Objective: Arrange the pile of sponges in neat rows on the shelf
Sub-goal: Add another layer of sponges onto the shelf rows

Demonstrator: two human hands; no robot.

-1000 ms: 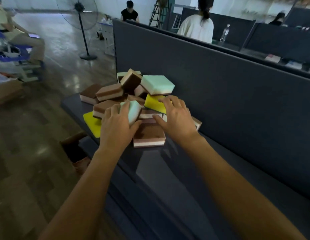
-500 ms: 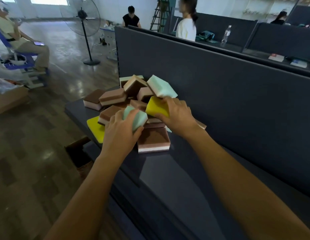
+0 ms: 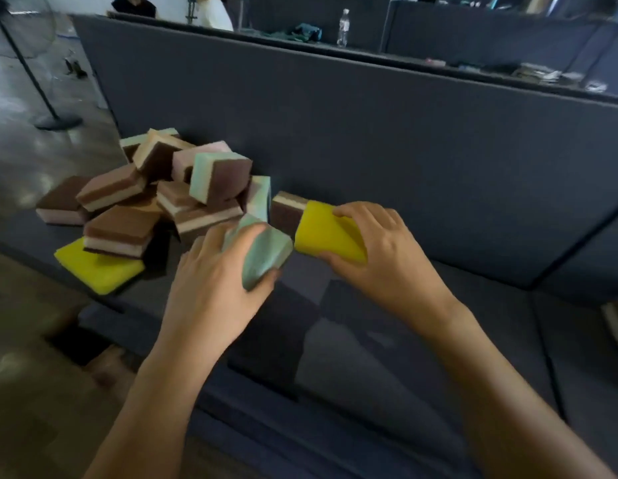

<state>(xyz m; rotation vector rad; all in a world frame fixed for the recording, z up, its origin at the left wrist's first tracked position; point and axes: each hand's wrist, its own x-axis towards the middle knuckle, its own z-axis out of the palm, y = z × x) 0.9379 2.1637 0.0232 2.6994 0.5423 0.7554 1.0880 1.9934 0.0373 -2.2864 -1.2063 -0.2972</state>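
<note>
Now both forearms reach forward over the dark shelf [image 3: 369,340]. The left hand [image 3: 210,281] curls round a mint-green sponge [image 3: 266,257], thumb beneath. The right hand [image 3: 387,250] pinches a yellow sponge [image 3: 328,236] just beside it. Half a second ago both sponges lay in the pile [image 3: 145,202]; they are now held clear, right of it. The pile sits against the back panel [image 3: 369,150].

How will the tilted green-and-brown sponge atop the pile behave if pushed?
Likely topples: the green-and-brown sponge leans on edge over the pile. Probably light and soft, as the left hand alone holds a similar green sponge.
</note>
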